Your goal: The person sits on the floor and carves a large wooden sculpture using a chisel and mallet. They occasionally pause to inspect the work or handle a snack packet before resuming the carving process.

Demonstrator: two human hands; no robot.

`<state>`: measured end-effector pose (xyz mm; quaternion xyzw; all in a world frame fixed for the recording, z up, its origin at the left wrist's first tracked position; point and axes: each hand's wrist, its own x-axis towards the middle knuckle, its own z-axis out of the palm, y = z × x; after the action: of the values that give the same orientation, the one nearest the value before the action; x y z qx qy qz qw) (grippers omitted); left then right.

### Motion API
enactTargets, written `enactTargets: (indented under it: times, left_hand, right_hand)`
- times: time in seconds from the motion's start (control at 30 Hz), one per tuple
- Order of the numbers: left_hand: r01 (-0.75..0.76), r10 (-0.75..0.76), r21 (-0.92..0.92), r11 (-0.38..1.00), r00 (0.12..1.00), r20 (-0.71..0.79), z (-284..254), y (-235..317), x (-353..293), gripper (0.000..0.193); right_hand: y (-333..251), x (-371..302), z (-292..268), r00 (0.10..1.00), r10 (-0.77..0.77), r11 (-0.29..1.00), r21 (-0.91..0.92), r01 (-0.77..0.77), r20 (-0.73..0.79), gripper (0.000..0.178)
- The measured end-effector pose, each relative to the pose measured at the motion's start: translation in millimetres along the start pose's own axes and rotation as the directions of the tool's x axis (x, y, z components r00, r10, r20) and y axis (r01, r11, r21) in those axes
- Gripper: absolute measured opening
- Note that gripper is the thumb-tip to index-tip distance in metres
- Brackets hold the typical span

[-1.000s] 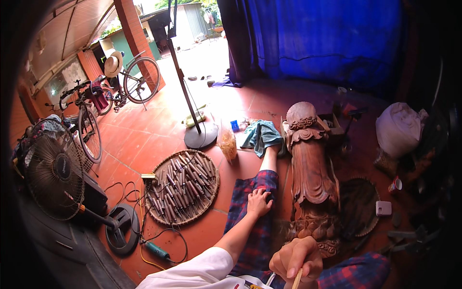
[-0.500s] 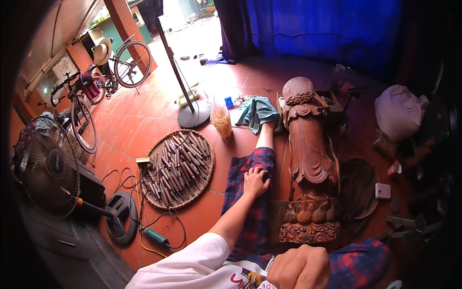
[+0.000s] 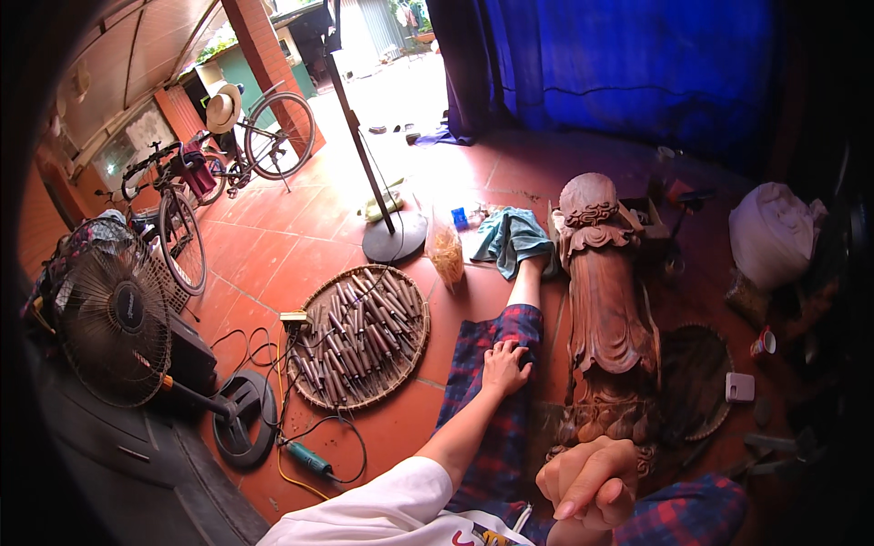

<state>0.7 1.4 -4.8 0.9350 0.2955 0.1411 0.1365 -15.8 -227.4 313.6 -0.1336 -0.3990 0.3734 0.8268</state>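
My right hand (image 3: 590, 480) has risen since half a second ago and now shows in front of the near end of the carved wooden pillar (image 3: 612, 300); my left hand (image 3: 505, 368) stays on my plaid trouser leg (image 3: 476, 350), fingers spread, holding nothing. The right one's fingers curl in, but I cannot tell whether they close on anything. The pillar seems to lie lengthwise on the tiled floor (image 3: 241, 291), rounded head (image 3: 587, 198) toward the floor's far edge, by the blue curtain (image 3: 619, 73). I judge it heavy, stiff, rather slick, its scalloped edges prone to chipping; the thick, plain shaft looks the best hold. To my left, wooden-handled tools (image 3: 364, 337) fill a round woven tray (image 3: 427, 320).
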Motion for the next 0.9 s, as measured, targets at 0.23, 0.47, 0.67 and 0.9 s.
enactTargets:
  times: [0.23, 0.47, 0.67, 0.9]
  left_hand:
    - [0.0, 0.0, -0.006, 1.0, 1.0, -0.005, -1.6, 2.4, 0.0, 0.043]
    - [-0.003, 0.002, -0.013, 1.0, 1.0, -0.009, -1.0, 1.6, -0.9, 0.042]
    - [-0.003, 0.003, -0.025, 1.0, 1.0, -0.002, -1.1, 1.7, -1.0, 0.042]
    - [0.012, -0.012, -0.008, 1.0, 1.0, 0.018, -3.3, 4.1, -0.2, 0.041]
  right_hand:
    - [2.6, 2.1, 6.3, 0.999, -0.021, 1.0, -0.021, 0.021, -0.028, 0.047]
    - [5.0, 0.3, 7.3, 0.998, -0.042, 0.999, -0.029, 0.041, -0.045, 0.047]
    - [2.6, 6.2, 13.3, 0.999, -0.001, 0.999, -0.04, -0.001, -0.052, 0.048]
    - [4.7, 2.3, 7.3, 1.0, 0.0, 0.999, 0.037, 0.0, -0.008, 0.042]
